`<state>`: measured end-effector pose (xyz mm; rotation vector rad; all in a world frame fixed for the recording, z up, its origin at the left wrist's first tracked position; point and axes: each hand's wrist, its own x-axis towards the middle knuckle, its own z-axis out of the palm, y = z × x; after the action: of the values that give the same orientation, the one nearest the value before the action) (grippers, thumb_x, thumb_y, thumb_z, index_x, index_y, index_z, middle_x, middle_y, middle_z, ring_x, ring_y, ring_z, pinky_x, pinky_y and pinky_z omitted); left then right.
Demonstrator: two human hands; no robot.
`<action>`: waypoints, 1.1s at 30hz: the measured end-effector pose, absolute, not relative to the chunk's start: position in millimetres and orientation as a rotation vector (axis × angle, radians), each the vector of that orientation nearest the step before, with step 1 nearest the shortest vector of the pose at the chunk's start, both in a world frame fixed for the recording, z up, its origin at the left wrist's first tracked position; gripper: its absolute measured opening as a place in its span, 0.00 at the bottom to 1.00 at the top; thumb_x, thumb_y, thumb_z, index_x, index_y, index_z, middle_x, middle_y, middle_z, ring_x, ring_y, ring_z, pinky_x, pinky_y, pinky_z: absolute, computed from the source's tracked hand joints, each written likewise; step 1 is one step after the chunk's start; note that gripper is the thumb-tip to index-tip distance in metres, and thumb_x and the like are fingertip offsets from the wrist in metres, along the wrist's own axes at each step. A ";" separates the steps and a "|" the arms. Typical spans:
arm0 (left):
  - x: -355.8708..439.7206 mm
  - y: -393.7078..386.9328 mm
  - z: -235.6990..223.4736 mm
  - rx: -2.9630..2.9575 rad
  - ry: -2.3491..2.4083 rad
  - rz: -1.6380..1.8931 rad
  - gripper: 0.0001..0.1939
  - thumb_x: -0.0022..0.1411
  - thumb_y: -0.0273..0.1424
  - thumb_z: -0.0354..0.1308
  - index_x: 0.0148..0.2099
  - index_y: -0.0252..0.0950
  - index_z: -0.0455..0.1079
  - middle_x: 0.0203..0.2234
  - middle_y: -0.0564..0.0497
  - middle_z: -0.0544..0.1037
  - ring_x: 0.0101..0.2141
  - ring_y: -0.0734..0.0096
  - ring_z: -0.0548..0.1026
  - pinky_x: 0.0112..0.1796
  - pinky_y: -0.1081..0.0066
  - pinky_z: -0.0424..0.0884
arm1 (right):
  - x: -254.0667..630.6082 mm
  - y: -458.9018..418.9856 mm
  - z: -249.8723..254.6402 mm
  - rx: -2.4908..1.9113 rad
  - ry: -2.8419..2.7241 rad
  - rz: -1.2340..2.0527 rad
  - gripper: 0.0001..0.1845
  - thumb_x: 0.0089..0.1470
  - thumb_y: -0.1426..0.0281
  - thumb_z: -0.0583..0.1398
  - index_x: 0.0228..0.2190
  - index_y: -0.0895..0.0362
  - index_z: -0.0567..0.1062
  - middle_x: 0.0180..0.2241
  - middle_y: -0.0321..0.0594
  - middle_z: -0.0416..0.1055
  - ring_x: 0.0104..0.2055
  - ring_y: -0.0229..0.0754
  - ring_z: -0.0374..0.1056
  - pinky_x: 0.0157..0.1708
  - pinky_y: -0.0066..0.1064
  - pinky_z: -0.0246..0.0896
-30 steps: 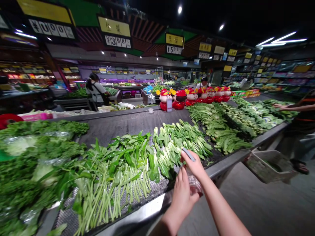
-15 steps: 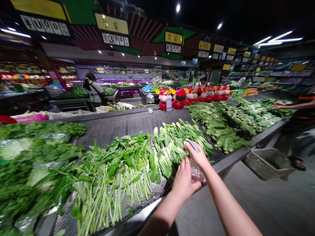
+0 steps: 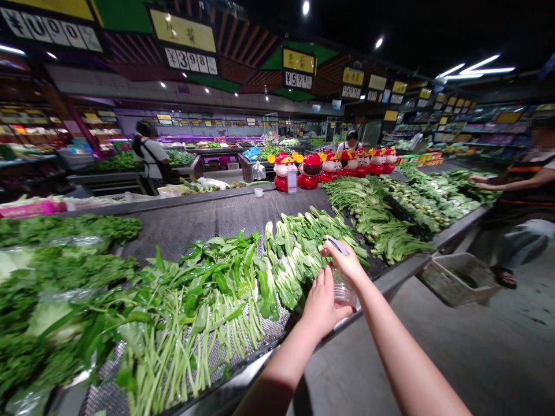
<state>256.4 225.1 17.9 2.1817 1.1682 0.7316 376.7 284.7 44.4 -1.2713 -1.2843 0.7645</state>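
Note:
A clear spray bottle (image 3: 342, 289) with a grey head is between my hands, over the front edge of the vegetable stand. My right hand (image 3: 347, 261) is wrapped round its top, by the grey sprayer. My left hand (image 3: 323, 306) curls about the bottle's lower body, thumb near its base. Just beyond the hands lie rows of leafy greens with pale stems (image 3: 295, 260). Long-stemmed greens (image 3: 203, 306), wet and shiny, spread to the left of them. Part of the bottle is hidden by my fingers.
Curly lettuce (image 3: 78, 266) fills the left side of the stand. Several red figurines (image 3: 309, 171) line its back edge. At the right, another person (image 3: 524, 185) reaches over greens, near a basket (image 3: 459, 280) on the floor. Price signs (image 3: 184, 40) hang above.
The view has turned a little to the right, so the scene sits further left and more of the person at the right shows. My hands keep their hold on the spray bottle.

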 end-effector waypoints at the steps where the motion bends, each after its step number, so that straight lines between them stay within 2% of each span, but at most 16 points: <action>1: 257.1 224.6 17.5 2.184 1.169 0.728 0.55 0.42 0.37 0.65 0.64 0.27 0.35 0.62 0.37 0.45 0.60 0.50 0.48 0.58 0.59 0.49 | 377.0 284.7 43.2 -1.271 -1.277 0.761 0.20 0.48 0.51 0.54 0.26 0.55 0.73 0.24 0.40 0.74 0.24 0.43 0.68 0.20 0.31 0.60; 4: 257.8 222.2 13.8 2.198 1.148 0.738 0.55 0.43 0.37 0.64 0.64 0.28 0.35 0.62 0.38 0.46 0.60 0.51 0.49 0.58 0.59 0.49 | 378.1 283.7 37.5 -1.274 -1.268 0.759 0.20 0.49 0.51 0.54 0.21 0.54 0.71 0.17 0.37 0.70 0.19 0.40 0.64 0.18 0.31 0.57; 6: 257.4 220.3 10.6 2.200 1.140 0.730 0.54 0.43 0.37 0.64 0.64 0.28 0.36 0.61 0.38 0.47 0.59 0.51 0.49 0.58 0.60 0.49 | 379.4 281.8 33.6 -1.298 -1.279 0.737 0.21 0.49 0.51 0.54 0.21 0.54 0.70 0.16 0.37 0.69 0.18 0.39 0.63 0.18 0.31 0.57; 10: 256.9 216.9 4.3 2.215 1.128 0.699 0.53 0.44 0.36 0.63 0.64 0.28 0.36 0.62 0.38 0.46 0.60 0.53 0.47 0.58 0.60 0.48 | 381.7 275.2 27.7 -1.286 -1.297 0.727 0.19 0.50 0.52 0.54 0.28 0.54 0.73 0.26 0.40 0.75 0.28 0.44 0.70 0.25 0.34 0.63; 12: 257.1 214.8 -0.4 2.224 1.122 0.689 0.53 0.44 0.36 0.63 0.64 0.28 0.35 0.62 0.38 0.45 0.60 0.53 0.46 0.58 0.60 0.48 | 381.7 270.6 23.8 -1.254 -1.267 0.765 0.19 0.48 0.53 0.56 0.32 0.54 0.73 0.31 0.43 0.75 0.35 0.47 0.72 0.28 0.35 0.65; 14: 257.3 212.1 -6.7 2.229 1.124 0.657 0.53 0.44 0.36 0.63 0.64 0.28 0.35 0.62 0.39 0.45 0.61 0.54 0.46 0.58 0.60 0.47 | 381.0 264.4 18.3 -1.243 -1.217 0.786 0.19 0.48 0.53 0.57 0.33 0.55 0.73 0.33 0.44 0.75 0.37 0.49 0.71 0.29 0.35 0.65; 16: 257.6 208.1 -14.0 2.233 1.126 0.602 0.53 0.44 0.35 0.64 0.64 0.28 0.36 0.62 0.39 0.45 0.61 0.54 0.45 0.59 0.60 0.47 | 380.6 256.4 11.7 -1.270 -1.179 0.763 0.19 0.48 0.53 0.57 0.32 0.55 0.73 0.31 0.44 0.75 0.35 0.48 0.71 0.27 0.34 0.65; 19: 258.5 199.6 -23.5 2.241 1.112 0.521 0.53 0.44 0.35 0.64 0.64 0.28 0.36 0.62 0.39 0.44 0.61 0.54 0.44 0.59 0.60 0.47 | 382.2 242.4 2.1 -1.366 -1.189 0.680 0.20 0.49 0.52 0.55 0.26 0.56 0.73 0.24 0.41 0.73 0.26 0.43 0.69 0.23 0.32 0.62; 22: 261.7 189.3 -28.5 2.245 1.102 0.469 0.53 0.45 0.35 0.63 0.64 0.27 0.35 0.62 0.40 0.43 0.61 0.55 0.43 0.59 0.61 0.47 | 387.5 230.6 -6.4 -1.433 -1.197 0.651 0.21 0.50 0.52 0.54 0.24 0.56 0.73 0.20 0.40 0.72 0.23 0.42 0.66 0.24 0.32 0.61; 25: 268.6 179.9 -29.7 2.232 1.118 0.442 0.52 0.45 0.35 0.63 0.64 0.27 0.35 0.62 0.39 0.43 0.61 0.54 0.44 0.59 0.60 0.48 | 395.8 223.5 -13.5 -1.432 -1.178 0.690 0.20 0.49 0.52 0.55 0.28 0.57 0.74 0.24 0.41 0.74 0.28 0.44 0.69 0.28 0.33 0.64; 29: 283.5 170.1 -30.2 2.207 1.152 0.430 0.52 0.45 0.34 0.63 0.64 0.27 0.35 0.62 0.39 0.43 0.61 0.54 0.44 0.59 0.59 0.47 | 409.3 217.6 -17.9 -1.333 -1.169 0.773 0.19 0.49 0.55 0.57 0.36 0.55 0.74 0.36 0.43 0.75 0.41 0.47 0.70 0.39 0.35 0.65; 31: 291.8 165.7 -31.3 2.204 1.168 0.442 0.52 0.45 0.33 0.62 0.64 0.27 0.35 0.62 0.40 0.42 0.61 0.55 0.43 0.59 0.59 0.47 | 416.0 214.2 -17.7 -1.310 -1.163 0.800 0.19 0.49 0.55 0.57 0.39 0.54 0.73 0.38 0.43 0.75 0.41 0.47 0.70 0.39 0.35 0.65; 33: 299.4 161.7 -33.4 2.197 1.174 0.444 0.51 0.46 0.33 0.62 0.64 0.26 0.35 0.62 0.40 0.42 0.61 0.55 0.43 0.59 0.60 0.47 | 422.1 210.5 -16.9 -1.339 -1.179 0.804 0.19 0.50 0.55 0.56 0.38 0.55 0.73 0.35 0.42 0.75 0.37 0.46 0.71 0.35 0.34 0.66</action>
<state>299.4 161.7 -33.4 2.1967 1.1738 0.4440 422.1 210.5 -16.9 -1.3392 -1.1788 0.8039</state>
